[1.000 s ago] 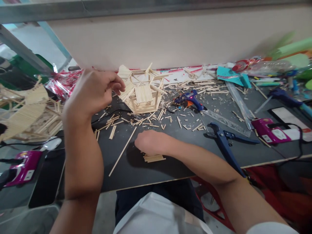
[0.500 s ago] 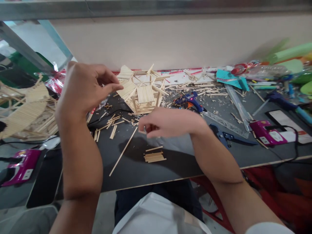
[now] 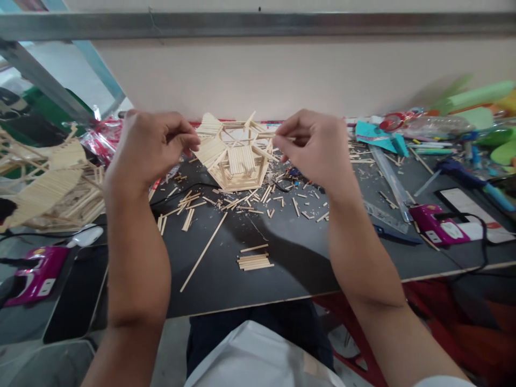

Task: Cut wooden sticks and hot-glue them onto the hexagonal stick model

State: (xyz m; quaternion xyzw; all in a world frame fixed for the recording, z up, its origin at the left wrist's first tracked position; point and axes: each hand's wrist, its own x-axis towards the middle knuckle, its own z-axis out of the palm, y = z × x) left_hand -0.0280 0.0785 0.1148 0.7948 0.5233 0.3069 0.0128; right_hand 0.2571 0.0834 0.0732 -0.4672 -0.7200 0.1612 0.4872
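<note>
Front slats (image 3: 241, 160) on the stick model (image 3: 237, 185) run near-to-far.

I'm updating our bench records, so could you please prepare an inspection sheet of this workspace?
Surface: dark tabletop, littered toward the back.
Workpieces: wooden-stick model; nearer the front edge, short sticks and one long stick.
Clutter: loose stick pieces, clear ruler, teal paper.
Hands: left hand and right hand flank the model, both in a pinch; any grip or contact unclear.
Cables: black cable at the right-hand purple box.
Surroundings: pale panel behind, metal rail above.
</note>
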